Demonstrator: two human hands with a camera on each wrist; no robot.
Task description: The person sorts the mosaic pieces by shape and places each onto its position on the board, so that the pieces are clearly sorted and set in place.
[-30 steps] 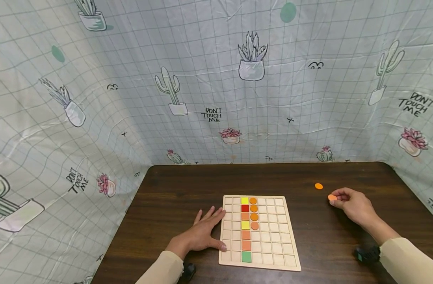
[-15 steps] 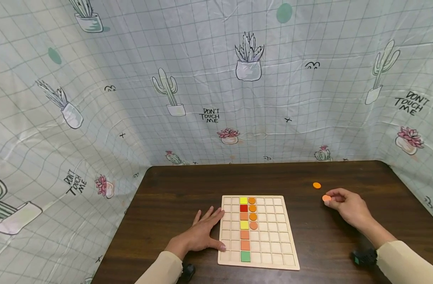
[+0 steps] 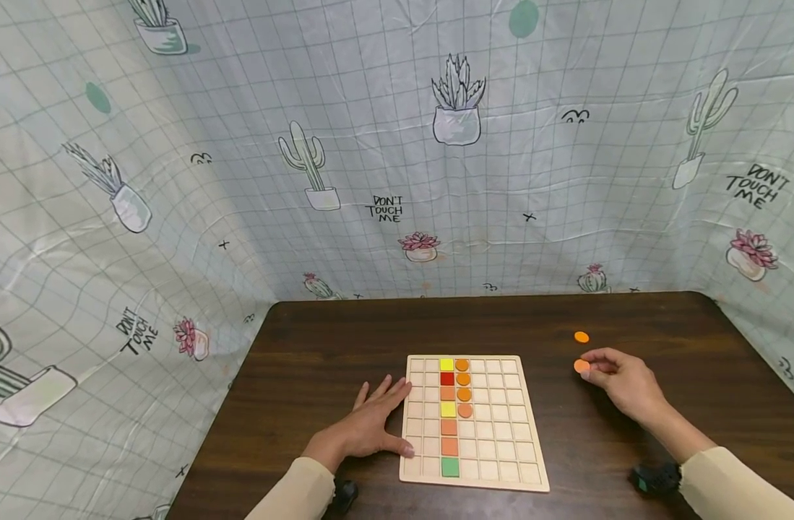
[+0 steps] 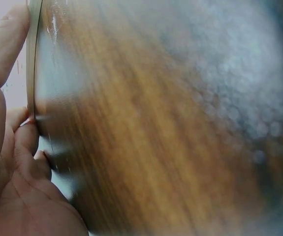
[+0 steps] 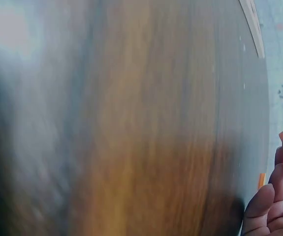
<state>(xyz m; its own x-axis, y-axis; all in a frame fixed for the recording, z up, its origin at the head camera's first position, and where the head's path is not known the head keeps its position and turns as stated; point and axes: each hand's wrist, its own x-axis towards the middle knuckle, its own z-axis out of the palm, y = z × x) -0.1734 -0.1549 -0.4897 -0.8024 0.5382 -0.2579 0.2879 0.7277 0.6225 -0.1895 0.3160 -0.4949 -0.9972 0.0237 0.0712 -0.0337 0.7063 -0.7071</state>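
A wooden grid board [image 3: 501,451] lies flat on the table. One column holds yellow, red, orange and green squares [image 3: 450,427]; beside its upper part runs a shorter column of orange discs [image 3: 463,379], the lowest one paler. My left hand [image 3: 364,430] rests at the board's left side, fingers spread, thumb and fingertips touching its edge [image 4: 32,73], as the left wrist view also shows. To the right of the board, my right hand [image 3: 627,386] pinches a light orange disc [image 3: 581,366] between thumb and fingers. Another orange disc [image 3: 581,337] lies on the table just beyond it.
The dark wooden table [image 3: 331,332] carries the board near its front. A patterned cloth [image 3: 370,144] hangs behind the table and along both sides. Dark wrist devices [image 3: 657,478] sit under both wrists.
My right hand has moved left toward the board, keeping the light orange disc pinched. The left hand and the board stay where they were.
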